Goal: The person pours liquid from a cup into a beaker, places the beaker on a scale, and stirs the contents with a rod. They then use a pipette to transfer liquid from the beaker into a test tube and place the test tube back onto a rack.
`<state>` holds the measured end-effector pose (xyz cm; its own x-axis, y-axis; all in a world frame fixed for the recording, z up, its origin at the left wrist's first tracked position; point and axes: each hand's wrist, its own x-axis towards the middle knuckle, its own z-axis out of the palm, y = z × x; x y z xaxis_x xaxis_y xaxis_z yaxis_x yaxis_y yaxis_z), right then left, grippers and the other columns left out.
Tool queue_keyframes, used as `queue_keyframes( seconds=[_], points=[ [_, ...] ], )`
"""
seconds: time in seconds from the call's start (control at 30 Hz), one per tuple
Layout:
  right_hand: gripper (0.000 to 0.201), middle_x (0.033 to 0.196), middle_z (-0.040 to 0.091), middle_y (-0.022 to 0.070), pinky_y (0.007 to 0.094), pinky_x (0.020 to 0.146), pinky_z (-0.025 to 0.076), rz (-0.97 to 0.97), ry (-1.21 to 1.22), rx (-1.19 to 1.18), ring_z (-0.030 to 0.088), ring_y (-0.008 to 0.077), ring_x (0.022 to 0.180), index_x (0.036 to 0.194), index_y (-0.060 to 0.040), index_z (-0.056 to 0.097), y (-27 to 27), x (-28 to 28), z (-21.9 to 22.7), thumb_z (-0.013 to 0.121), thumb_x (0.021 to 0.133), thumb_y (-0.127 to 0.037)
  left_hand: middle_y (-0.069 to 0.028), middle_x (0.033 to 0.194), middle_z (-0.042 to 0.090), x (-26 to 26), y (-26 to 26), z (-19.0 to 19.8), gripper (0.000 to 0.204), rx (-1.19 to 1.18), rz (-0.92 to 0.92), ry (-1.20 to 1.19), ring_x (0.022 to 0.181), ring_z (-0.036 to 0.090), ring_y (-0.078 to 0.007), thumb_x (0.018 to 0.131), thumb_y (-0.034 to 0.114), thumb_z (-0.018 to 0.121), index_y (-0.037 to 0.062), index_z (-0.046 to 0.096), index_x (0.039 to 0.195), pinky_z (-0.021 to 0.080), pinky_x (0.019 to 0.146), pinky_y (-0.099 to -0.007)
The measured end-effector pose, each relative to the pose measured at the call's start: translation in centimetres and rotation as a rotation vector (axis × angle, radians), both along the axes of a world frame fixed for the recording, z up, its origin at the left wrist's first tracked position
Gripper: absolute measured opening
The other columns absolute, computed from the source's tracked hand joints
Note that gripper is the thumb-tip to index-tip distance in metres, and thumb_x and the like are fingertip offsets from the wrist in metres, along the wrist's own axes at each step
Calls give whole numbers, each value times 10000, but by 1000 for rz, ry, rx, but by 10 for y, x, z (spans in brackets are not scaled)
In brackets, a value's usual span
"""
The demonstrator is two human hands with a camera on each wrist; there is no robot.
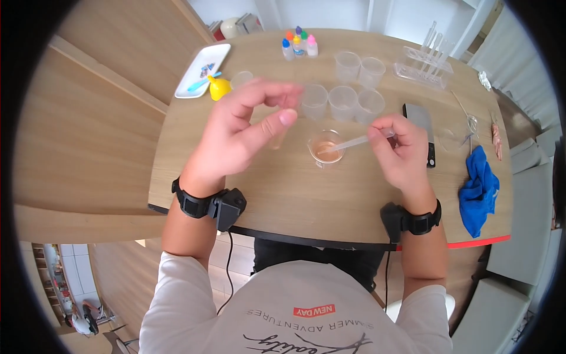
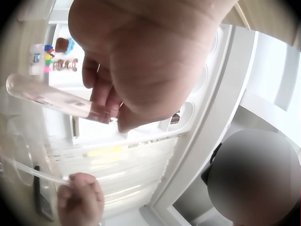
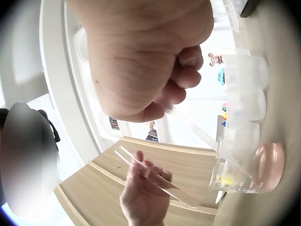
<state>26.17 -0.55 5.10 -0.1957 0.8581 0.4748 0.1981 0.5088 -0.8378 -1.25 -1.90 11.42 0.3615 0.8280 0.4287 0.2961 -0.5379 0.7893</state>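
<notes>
My left hand [image 1: 233, 133] pinches a clear test tube [image 2: 51, 99] near its upper end. Pinkish liquid shows inside the tube, which hangs tilted over the table, left of a small glass beaker [image 1: 317, 160]. Between the thumb and fingers of my right hand [image 1: 402, 150] is a translucent plastic dropper [image 3: 200, 133]. It slants down to the left, its thin tip inside the beaker. A shallow pinkish-brown liquid [image 3: 270, 165] lies at the bottom of the beaker, which has printed volume marks. My right fingers partly hide the dropper's bulb end.
Several clear plastic cups [image 1: 342, 103] stand behind the beaker. Further back are small colour bottles [image 1: 299, 48] and a test tube rack [image 1: 421, 74]. A yellow funnel [image 1: 219, 88] and white tray [image 1: 190, 74] sit at left; a scale [image 1: 417, 115] and blue cloth [image 1: 479, 192] at right.
</notes>
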Motion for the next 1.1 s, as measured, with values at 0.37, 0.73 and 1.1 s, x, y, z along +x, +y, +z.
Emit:
queue_keyframes(
  seconds=[0.37, 0.73, 1.1],
  points=[
    [45, 659, 638, 11, 213, 495, 456, -10, 77, 62, 607, 52, 542, 860, -41, 651, 0, -7, -9, 696, 851, -35, -96, 1081, 695, 35, 22, 83, 342, -50, -32, -371, 1006, 653, -192, 986, 160, 615, -22, 605, 1274, 514, 928, -348],
    [85, 584, 618, 40, 307, 449, 456, -33, 148, 230, 614, 176, 477, 789, -104, 644, -3, -12, -10, 727, 795, -123, -34, 1007, 687, 103, 126, 105, 184, -153, 19, -123, 973, 674, -142, 958, 171, 649, 65, 628, 1107, 501, 854, -279],
    [119, 585, 586, 14, 262, 426, 413, -83, 205, 386, 571, 118, 444, 753, -93, 616, -2, -5, -7, 727, 786, -67, -8, 964, 707, 185, 224, 72, 177, -255, 112, 14, 940, 660, -103, 909, 220, 729, 107, 636, 1008, 470, 827, -263]
  ],
)
